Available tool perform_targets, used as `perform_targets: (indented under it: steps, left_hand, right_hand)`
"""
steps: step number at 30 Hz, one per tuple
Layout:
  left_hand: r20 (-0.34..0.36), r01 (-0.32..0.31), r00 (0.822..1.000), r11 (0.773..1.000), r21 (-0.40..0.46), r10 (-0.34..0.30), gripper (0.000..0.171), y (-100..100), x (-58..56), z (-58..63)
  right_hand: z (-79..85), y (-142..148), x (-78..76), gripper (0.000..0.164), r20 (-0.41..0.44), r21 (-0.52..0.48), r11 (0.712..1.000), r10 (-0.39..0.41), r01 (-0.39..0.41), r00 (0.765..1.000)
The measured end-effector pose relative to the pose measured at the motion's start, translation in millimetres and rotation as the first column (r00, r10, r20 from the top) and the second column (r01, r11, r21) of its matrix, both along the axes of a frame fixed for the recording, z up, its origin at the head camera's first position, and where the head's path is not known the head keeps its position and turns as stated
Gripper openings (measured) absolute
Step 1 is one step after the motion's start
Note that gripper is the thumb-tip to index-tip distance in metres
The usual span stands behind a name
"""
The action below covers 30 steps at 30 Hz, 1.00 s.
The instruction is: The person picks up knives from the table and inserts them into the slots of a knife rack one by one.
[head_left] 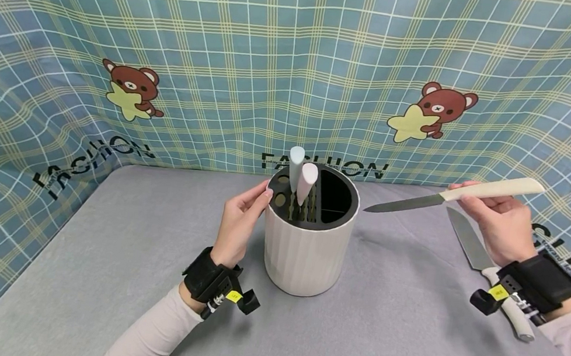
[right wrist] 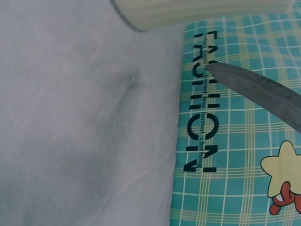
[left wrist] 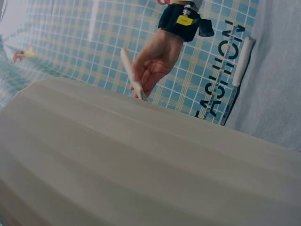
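Observation:
A white ribbed knife holder (head_left: 305, 256) with a black slotted top stands upright at the middle of the table. My left hand (head_left: 239, 220) touches the left side of its rim with thumb and fingertips. Two knives with pale handles (head_left: 306, 180) stand in the slots, their blades mostly hidden. To the right, my right hand (head_left: 503, 220) pinches a cream-handled knife (head_left: 490, 189) near where handle meets blade. Its blade (right wrist: 254, 87) points left, the tip just beside the holder's rim, above the table. In the left wrist view the holder's wall hides my left fingers.
A wider-bladed knife (head_left: 471, 240) with a white handle lies on the table under my right forearm. The grey tabletop cloth (head_left: 383, 342) reaches back to a blue checked curtain (head_left: 296, 85). The holder's top has round holes at left and a large opening (head_left: 335, 192) at right.

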<state>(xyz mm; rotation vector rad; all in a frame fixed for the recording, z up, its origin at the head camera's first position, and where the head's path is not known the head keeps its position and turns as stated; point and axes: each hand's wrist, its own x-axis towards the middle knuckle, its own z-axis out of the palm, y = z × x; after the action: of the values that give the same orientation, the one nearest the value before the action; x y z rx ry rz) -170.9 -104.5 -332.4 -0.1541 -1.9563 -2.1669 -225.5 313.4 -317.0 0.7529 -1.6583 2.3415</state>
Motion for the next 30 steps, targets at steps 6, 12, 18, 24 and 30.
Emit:
perform_targets:
  steps: [6,12,18,24,30]
  left_hand:
    - [0.001,-0.001,1.000,1.000,0.002,0.001,0.043,0.1,0.0,-0.7]
    - [0.008,0.000,1.000,1.000,0.002,0.000,0.044,0.3,0.3,-0.2]
    - [0.003,0.002,1.000,1.000,0.002,-0.002,0.044,0.4,0.1,0.5]
    - [0.004,-0.002,1.000,1.000,0.002,0.002,0.043,0.6,-0.1,0.3]
    - [-0.007,0.005,1.000,1.000,0.000,-0.005,0.045,0.6,-0.7,0.2]
  right_hand:
    - [4.6,-1.8,-3.2,0.031,0.002,-0.203,0.970,0.138,-0.135,0.990]
    - [12.8,-3.4,-3.5,0.031,0.042,-0.282,0.950,0.151,-0.133,0.988]
    - [22.9,-5.0,-5.6,0.031,0.058,-0.387,0.909,0.188,-0.151,0.981]
    - [34.3,-8.5,-6.1,0.030,0.069,-0.435,0.887,0.207,-0.158,0.976]
    - [48.6,-17.2,-8.7,0.029,0.050,-0.461,0.870,0.220,-0.173,0.974]
